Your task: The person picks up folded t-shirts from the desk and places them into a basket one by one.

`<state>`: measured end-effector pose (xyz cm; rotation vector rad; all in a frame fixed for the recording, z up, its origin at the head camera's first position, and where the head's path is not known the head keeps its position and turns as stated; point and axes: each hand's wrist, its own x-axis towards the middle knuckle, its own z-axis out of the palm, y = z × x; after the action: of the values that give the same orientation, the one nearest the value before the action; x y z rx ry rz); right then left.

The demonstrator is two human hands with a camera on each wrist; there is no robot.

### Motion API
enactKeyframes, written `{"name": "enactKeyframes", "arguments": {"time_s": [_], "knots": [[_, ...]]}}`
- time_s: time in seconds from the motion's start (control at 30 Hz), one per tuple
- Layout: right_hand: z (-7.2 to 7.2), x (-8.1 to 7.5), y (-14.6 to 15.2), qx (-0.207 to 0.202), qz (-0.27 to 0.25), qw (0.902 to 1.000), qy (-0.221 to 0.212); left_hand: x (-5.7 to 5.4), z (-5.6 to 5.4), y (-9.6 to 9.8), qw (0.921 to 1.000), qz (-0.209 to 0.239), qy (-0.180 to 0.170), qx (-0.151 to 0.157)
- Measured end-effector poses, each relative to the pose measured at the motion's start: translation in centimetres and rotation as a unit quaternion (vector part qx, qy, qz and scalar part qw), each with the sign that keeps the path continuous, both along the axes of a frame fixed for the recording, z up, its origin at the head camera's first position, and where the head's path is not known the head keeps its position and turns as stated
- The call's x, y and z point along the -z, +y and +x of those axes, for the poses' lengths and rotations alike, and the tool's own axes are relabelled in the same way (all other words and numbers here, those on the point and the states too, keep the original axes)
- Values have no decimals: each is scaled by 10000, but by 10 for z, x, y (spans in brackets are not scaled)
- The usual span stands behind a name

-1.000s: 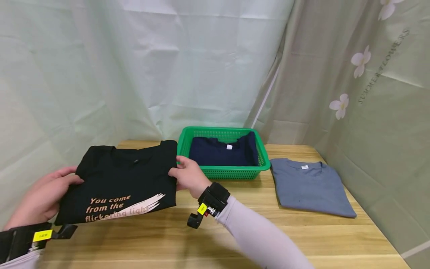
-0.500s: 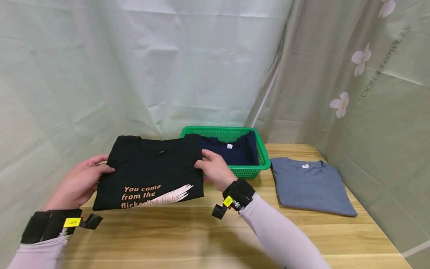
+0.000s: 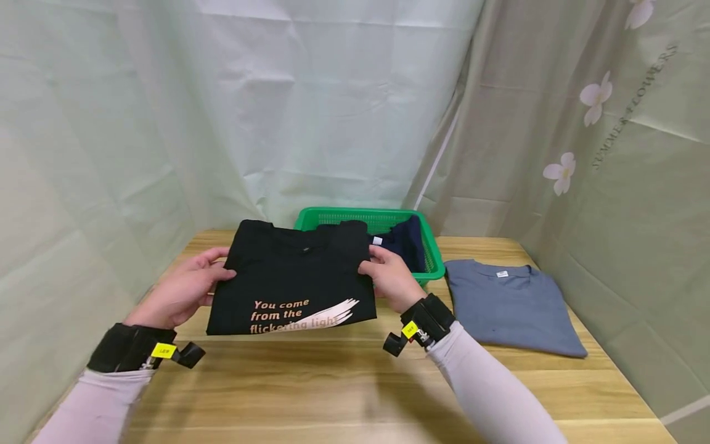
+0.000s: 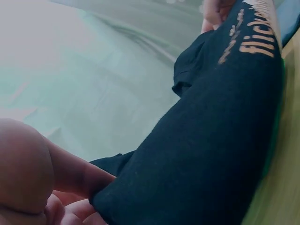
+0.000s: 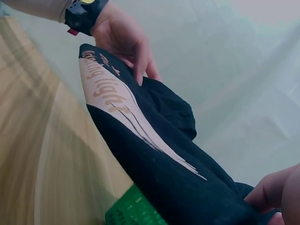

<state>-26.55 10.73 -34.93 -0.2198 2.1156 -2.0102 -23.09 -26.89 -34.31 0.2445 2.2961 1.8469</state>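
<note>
A folded black T-shirt [image 3: 294, 271] with printed lettering and a white brush-stroke hangs above the table in the head view. My left hand [image 3: 185, 287] pinches its left edge, thumb on top and fingers beneath. At the opposite edge my right hand [image 3: 392, 279] pinches the cloth the same way. Both wrist views show the black T-shirt [image 4: 197, 140] stretched between the two hands, its print facing up. Behind the shirt, a green plastic basket [image 3: 435, 250] is partly covered in the head view. Inside the basket lies a folded navy shirt [image 3: 409, 243] with a white label.
To the right of the basket, a folded grey-blue T-shirt [image 3: 513, 308] lies flat on the wooden table [image 3: 310, 382]. Pale curtains [image 3: 344, 111] enclose the table at the back and sides.
Both hands have carried the black T-shirt rightward and slightly up, from the table's left side to in front of the basket, now covering its left part. Basket and grey-blue shirt stay put.
</note>
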Motion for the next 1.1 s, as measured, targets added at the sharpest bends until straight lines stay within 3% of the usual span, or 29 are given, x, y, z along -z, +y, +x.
{"name": "enactKeyframes", "arguments": {"time_s": [0.5, 0.77, 1.1], "knots": [[-4, -3, 44, 602, 548, 9966, 100, 1, -13, 50, 9995, 27, -317, 11], [-6, -2, 63, 631, 685, 9956, -43, 6, -24, 68, 9995, 158, -272, 91], [-23, -1, 75, 899, 947, 9914, 4, 6, -43, 88, 9996, 148, -233, -114]]}}
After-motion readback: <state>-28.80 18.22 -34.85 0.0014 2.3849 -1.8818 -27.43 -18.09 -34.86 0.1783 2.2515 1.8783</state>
